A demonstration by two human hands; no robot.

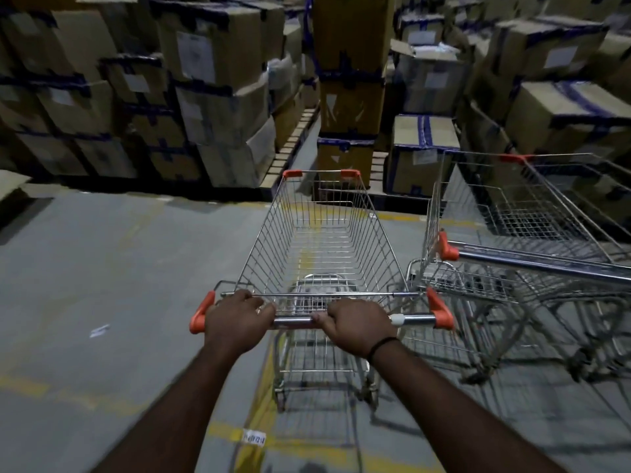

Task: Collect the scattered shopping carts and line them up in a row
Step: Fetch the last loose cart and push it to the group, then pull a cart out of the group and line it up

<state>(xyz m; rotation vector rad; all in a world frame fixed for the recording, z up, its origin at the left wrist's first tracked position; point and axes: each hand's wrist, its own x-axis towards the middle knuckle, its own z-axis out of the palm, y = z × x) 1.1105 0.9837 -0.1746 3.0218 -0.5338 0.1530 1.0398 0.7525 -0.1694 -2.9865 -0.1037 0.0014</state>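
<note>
while both hands, left hand [235, 317] and right hand [355, 324], have fingers clamped on its handle, the cart [321, 240] stands just left of the parked carts [519, 213]; judged mid-alignment, next needing squaring alongside.

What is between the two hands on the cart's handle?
Only bare handle lies between the left hand and right hand, seen in the head view.

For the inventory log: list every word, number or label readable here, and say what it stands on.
No text here reads clearly.
Print on the floor sticker: too blurred to read.
Print on the white labels of the cardboard boxes: too small and blurred.
On the pushed shopping cart and the parked shopping cart: none visible.
</note>
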